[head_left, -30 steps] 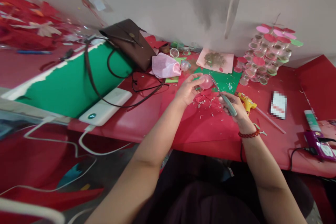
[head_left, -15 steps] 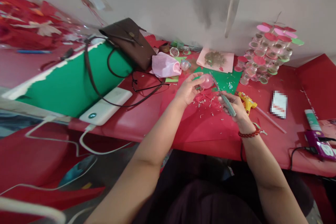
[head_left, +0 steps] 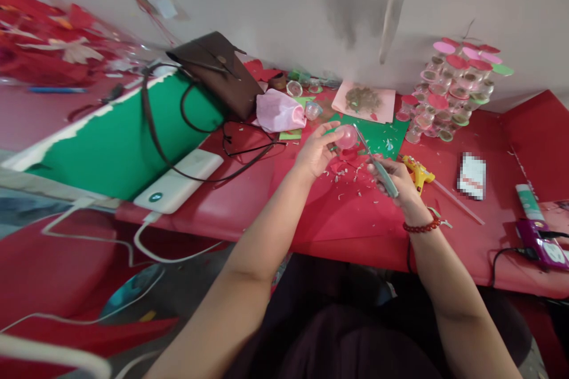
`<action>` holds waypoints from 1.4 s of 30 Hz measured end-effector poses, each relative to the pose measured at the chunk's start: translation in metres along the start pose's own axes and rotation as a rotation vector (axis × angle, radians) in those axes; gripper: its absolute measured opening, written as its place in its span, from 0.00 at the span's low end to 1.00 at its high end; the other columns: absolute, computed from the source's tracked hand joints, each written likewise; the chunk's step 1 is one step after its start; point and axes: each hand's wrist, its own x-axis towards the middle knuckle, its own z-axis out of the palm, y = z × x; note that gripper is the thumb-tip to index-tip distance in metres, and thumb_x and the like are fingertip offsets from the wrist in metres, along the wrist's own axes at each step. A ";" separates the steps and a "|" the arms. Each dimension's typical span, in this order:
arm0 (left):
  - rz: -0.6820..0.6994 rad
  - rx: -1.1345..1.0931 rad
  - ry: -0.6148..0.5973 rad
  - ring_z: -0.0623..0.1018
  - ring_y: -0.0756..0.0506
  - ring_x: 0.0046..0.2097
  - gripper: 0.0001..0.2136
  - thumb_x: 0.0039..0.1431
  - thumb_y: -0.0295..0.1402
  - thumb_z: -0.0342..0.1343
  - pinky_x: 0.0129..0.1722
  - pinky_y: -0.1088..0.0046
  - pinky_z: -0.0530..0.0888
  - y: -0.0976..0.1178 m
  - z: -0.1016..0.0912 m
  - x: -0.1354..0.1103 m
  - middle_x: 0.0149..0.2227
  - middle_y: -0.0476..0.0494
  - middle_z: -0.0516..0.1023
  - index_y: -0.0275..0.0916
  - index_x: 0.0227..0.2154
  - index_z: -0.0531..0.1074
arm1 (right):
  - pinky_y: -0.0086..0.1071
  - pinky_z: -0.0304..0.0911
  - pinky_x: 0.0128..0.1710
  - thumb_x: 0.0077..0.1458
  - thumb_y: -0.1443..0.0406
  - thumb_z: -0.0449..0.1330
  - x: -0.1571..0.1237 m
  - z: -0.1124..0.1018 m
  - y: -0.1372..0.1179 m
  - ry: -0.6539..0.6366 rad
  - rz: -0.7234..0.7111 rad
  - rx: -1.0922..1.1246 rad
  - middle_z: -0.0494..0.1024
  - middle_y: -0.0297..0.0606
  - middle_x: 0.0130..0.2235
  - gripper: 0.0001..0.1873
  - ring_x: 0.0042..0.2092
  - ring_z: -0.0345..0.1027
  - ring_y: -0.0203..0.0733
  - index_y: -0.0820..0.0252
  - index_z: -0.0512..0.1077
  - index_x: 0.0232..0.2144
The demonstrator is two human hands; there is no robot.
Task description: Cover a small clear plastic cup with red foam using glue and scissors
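Note:
My left hand (head_left: 316, 151) pinches a small round clear plastic cup (head_left: 347, 137), tinted pink by the red behind it, by its left side. Closed around a grey-green utility knife (head_left: 384, 179) is my right hand (head_left: 398, 180). The knife's thin blade points up and away, with its tip at the cup's right edge; whether it touches cannot be told. Both hands are above a red sheet (head_left: 329, 219) strewn with pale shavings. A green sheet (head_left: 386, 139) lies just beyond them.
A yellow glue gun (head_left: 418, 173) with a clear stick lies right of my right hand. Stacked plastic cups with paper discs (head_left: 453, 89) stand at the back right. A brown bag (head_left: 217, 71), eyeglasses (head_left: 249, 148), and a white power bank (head_left: 180, 180) are on the left.
The cup and the knife tip have shifted very slightly to the left. Both hands keep the same grips.

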 end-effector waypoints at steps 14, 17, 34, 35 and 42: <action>0.017 0.019 0.049 0.79 0.48 0.40 0.18 0.45 0.34 0.71 0.39 0.72 0.72 -0.001 -0.001 0.001 0.40 0.48 0.82 0.41 0.40 0.75 | 0.27 0.48 0.17 0.38 0.42 0.74 -0.001 0.004 -0.002 0.068 -0.069 -0.005 0.66 0.22 0.22 0.34 0.20 0.56 0.28 0.57 0.75 0.39; 0.023 -0.027 0.095 0.79 0.48 0.39 0.16 0.46 0.35 0.70 0.37 0.73 0.72 -0.001 -0.001 0.003 0.37 0.48 0.82 0.41 0.39 0.76 | 0.26 0.49 0.21 0.38 0.44 0.74 0.000 0.004 -0.003 0.060 -0.096 -0.020 0.67 0.24 0.24 0.31 0.23 0.55 0.27 0.56 0.73 0.37; -0.174 -0.192 -0.143 0.73 0.47 0.27 0.25 0.62 0.48 0.54 0.36 0.64 0.72 -0.001 -0.003 -0.002 0.27 0.44 0.77 0.37 0.55 0.76 | 0.39 0.67 0.43 0.60 0.55 0.59 0.001 0.009 0.014 0.189 -0.104 -1.065 0.85 0.45 0.41 0.27 0.42 0.80 0.53 0.59 0.70 0.59; -0.175 -0.194 -0.149 0.72 0.47 0.27 0.24 0.63 0.47 0.53 0.36 0.65 0.72 -0.001 -0.002 -0.003 0.27 0.45 0.76 0.37 0.55 0.76 | 0.40 0.67 0.43 0.60 0.55 0.58 0.001 0.011 0.015 0.186 -0.097 -1.121 0.85 0.47 0.43 0.27 0.45 0.80 0.55 0.60 0.70 0.59; -0.129 -0.187 -0.132 0.71 0.49 0.26 0.24 0.64 0.46 0.53 0.35 0.67 0.71 0.000 0.000 -0.006 0.27 0.47 0.74 0.42 0.58 0.74 | 0.41 0.71 0.42 0.64 0.54 0.57 -0.006 0.024 0.013 0.173 -0.019 -1.409 0.82 0.55 0.49 0.25 0.48 0.80 0.58 0.61 0.70 0.58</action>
